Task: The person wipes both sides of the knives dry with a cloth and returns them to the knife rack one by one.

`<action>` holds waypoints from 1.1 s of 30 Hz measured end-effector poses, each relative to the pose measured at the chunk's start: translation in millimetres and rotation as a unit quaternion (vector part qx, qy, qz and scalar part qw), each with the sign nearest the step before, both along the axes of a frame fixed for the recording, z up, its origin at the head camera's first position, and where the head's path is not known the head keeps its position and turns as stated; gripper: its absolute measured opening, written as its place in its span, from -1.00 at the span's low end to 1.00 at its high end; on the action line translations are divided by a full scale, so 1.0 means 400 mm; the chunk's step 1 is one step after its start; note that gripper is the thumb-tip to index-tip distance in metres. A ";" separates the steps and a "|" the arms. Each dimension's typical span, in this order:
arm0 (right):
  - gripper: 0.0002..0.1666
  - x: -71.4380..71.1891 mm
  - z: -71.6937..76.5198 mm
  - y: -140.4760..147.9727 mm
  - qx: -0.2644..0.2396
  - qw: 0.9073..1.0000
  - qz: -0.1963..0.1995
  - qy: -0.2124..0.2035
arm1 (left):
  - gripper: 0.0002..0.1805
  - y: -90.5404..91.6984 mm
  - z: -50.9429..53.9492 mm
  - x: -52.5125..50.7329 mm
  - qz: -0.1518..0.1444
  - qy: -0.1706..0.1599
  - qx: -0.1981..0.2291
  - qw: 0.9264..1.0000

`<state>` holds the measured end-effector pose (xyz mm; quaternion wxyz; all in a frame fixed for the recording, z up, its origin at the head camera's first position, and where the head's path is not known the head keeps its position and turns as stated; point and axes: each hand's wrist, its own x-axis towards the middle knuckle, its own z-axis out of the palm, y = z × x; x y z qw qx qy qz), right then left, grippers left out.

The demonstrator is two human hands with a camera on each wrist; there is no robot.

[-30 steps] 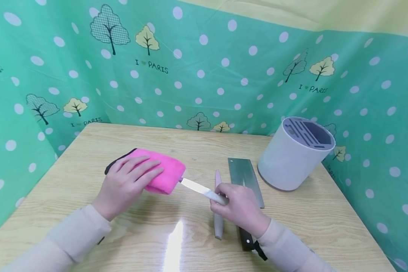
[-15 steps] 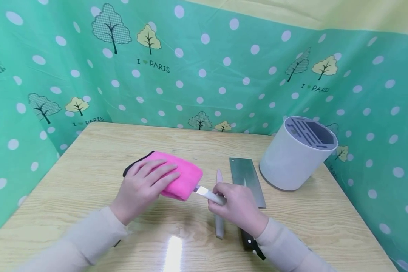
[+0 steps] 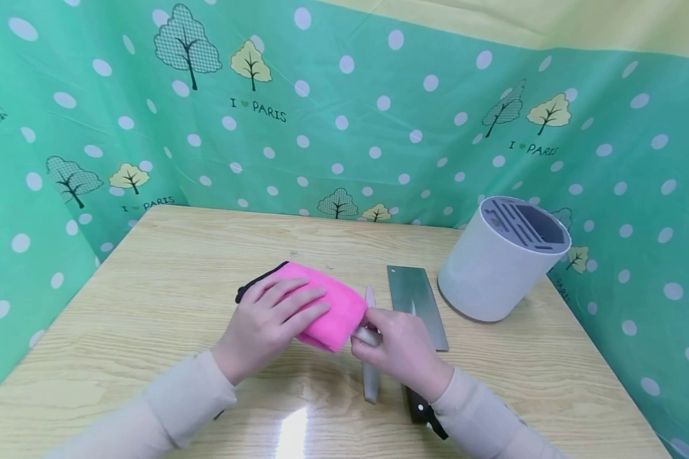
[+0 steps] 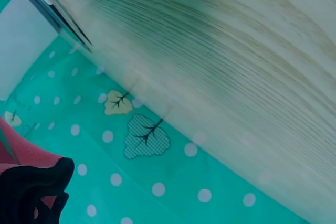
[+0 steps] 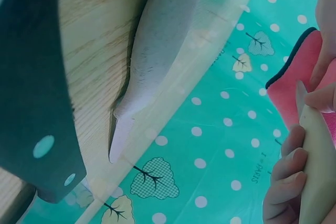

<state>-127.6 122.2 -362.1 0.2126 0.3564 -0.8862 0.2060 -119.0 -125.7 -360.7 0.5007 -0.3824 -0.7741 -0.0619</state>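
My left hand (image 3: 270,325) grips a folded pink cloth (image 3: 335,312) with a dark edge, which covers the blade of a knife. In my right hand (image 3: 404,344) is that knife's pale handle (image 3: 367,336), pinched between thumb and fingers, with the cloth's right end against them. The right wrist view shows the handle (image 5: 317,166) in the curled fingers, a bit of blade (image 5: 301,98) and the pink cloth (image 5: 299,77) behind. Under and beside the right hand lie a second knife (image 3: 370,382) and a cleaver (image 3: 416,299) with a black handle.
A white cylindrical knife block (image 3: 488,268) with a slotted grey top stands at the right rear of the wooden table (image 3: 178,255). Behind and beside the table hangs a green dotted curtain (image 3: 321,95).
My left hand and the cloth have moved right along the blade to the handle, so the blade is now covered in the head view. My right hand has stayed nearly in place.
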 end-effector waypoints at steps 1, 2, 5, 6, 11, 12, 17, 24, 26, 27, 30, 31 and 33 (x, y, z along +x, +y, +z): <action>-0.72 0.000 0.000 0.001 -0.001 1.000 0.000 0.001 | -0.70 0.002 -0.001 -0.001 -0.001 0.000 0.000 1.000; -0.71 -0.001 -0.001 0.001 -0.003 1.000 0.001 0.002 | -0.70 0.003 -0.002 -0.002 -0.003 0.001 0.000 1.000; -0.74 -0.001 0.000 0.003 -0.011 1.000 0.005 0.005 | -0.70 0.005 -0.003 -0.004 -0.006 0.004 -0.001 1.000; -0.76 0.000 0.001 0.003 -0.014 1.000 0.006 0.005 | -0.70 0.005 -0.004 -0.004 -0.006 0.004 -0.002 1.000; -0.83 0.000 0.007 0.004 -0.025 1.000 0.010 0.004 | -0.72 0.006 -0.003 -0.006 -0.007 0.008 -0.009 1.000; -0.84 -0.001 0.007 0.005 -0.026 1.000 0.010 0.004 | -0.72 0.005 -0.003 -0.007 -0.006 0.007 -0.010 1.000; -0.86 -0.001 0.007 0.008 -0.026 1.000 0.007 0.009 | -0.72 0.002 -0.005 -0.008 -0.003 0.006 -0.014 1.000; -0.84 0.001 0.007 0.011 -0.024 1.000 -0.002 -0.003 | -0.69 -0.011 -0.009 -0.009 0.004 -0.007 -0.014 1.000; -0.84 0.001 0.007 0.011 -0.022 1.000 -0.005 -0.005 | -0.68 -0.015 -0.011 -0.009 0.006 -0.009 -0.013 1.000; -0.84 0.001 0.007 0.011 -0.022 1.000 -0.007 -0.005 | -0.68 -0.017 -0.011 -0.009 0.007 -0.011 -0.012 1.000; -0.84 0.001 0.007 0.012 -0.021 1.000 -0.010 -0.004 | -0.68 -0.024 -0.012 -0.008 0.012 -0.016 -0.010 1.000; -0.84 0.001 0.007 0.013 -0.022 1.000 -0.010 -0.003 | -0.68 -0.026 -0.012 -0.009 0.013 -0.016 -0.009 1.000; -0.84 0.001 0.007 0.014 -0.023 1.000 -0.009 0.000 | -0.69 -0.031 -0.011 -0.009 0.015 -0.017 -0.008 1.000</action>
